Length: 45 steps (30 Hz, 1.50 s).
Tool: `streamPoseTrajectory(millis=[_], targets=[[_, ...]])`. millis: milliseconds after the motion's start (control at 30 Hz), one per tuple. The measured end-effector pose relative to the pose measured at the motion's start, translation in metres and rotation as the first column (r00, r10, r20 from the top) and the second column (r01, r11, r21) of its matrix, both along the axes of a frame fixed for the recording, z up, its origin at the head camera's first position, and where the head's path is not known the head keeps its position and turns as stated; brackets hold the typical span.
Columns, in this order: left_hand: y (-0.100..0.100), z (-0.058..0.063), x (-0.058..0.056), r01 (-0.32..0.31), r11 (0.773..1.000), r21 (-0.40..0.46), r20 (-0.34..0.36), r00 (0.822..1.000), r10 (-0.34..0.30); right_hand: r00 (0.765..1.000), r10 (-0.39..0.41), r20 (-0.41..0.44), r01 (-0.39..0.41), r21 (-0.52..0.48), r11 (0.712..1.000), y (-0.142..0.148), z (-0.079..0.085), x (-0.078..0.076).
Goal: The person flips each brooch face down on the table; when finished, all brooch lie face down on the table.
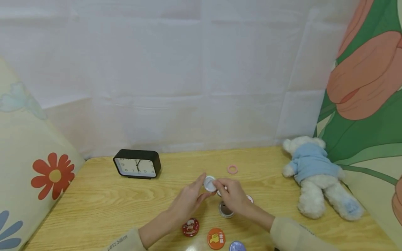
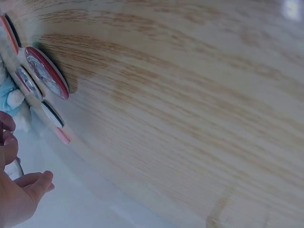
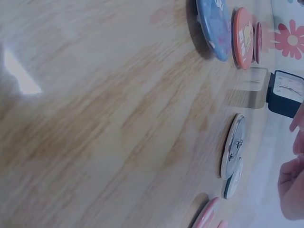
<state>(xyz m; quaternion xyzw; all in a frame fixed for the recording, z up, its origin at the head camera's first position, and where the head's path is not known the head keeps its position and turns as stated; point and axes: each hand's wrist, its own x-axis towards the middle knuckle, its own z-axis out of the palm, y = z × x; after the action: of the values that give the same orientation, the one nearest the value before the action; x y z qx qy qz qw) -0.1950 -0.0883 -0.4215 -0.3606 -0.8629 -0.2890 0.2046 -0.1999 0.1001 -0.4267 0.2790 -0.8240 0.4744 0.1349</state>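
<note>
Currently in hand: one small, round, white disc with a pale rim (image 1: 209, 183), apparently a badge of coated metal or plastic, raised above the yellow wood-grain worktop (image 1: 110, 202) between both hands. Left hand (image 1: 187, 198): forefinger and thumb set about the disc's left and lower rim, steadying it. Right hand (image 1: 233, 196): thumb and forefinger pinching the right edge. Handling, by judgement: light, stiff, probably smooth enough to slip; best held by opposite points of the rim, with little pressure on the flat face; any pin fitted to it would be the delicate part, though none can be made out. Beneath the right hand: one round, silver-backed metal badge (image 1: 226, 210), a pin showing on its upper side (image 3: 234, 147). Just beyond it: one white-faced round badge with a dark edge (image 3: 233, 179). Right of these: one round, pink-and-white badge (image 3: 207, 213), partly hidden in the head view. Beyond the hands: one flat pink ring (image 1: 232, 169). Near side: one glossy red round badge with a printed figure (image 1: 190, 227); one orange round badge with a yellow thumbs-up (image 1: 216, 238); one blue-violet round badge (image 1: 237, 246), cut by the frame. Far left: one black, box-shaped clock with a white dial (image 1: 136, 164), upright. Far right: one white plush bear in a light-blue top (image 1: 314, 174), lying down.
</note>
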Motion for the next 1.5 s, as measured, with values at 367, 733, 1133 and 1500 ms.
streamPoseTrajectory(millis=[367, 733, 1133, 1500], targets=[[0.003, 0.008, -0.002, 0.014, 1.0, 0.0, 0.074, 0.997, -0.014, 0.977, 0.014, 0.213, -0.015, 0.004, 1.0, 0.003, 0.003, -0.001], [-0.004, 0.011, -0.003, -0.011, 0.995, -0.104, 0.179, 0.983, 0.03, 0.991, 0.126, -0.047, -0.116, 0.173, 0.978, 0.006, -0.002, -0.005], [-0.008, 0.005, -0.004, 0.035, 0.985, -0.171, 0.168, 0.986, -0.006, 0.924, 0.255, -0.286, -0.076, 0.515, 0.854, 0.017, -0.001, -0.01], [-0.011, -0.01, -0.001, 0.068, 0.97, -0.235, 0.255, 0.967, -0.006, 0.923, 0.276, -0.269, -0.04, 0.646, 0.762, 0.009, -0.015, -0.012]])
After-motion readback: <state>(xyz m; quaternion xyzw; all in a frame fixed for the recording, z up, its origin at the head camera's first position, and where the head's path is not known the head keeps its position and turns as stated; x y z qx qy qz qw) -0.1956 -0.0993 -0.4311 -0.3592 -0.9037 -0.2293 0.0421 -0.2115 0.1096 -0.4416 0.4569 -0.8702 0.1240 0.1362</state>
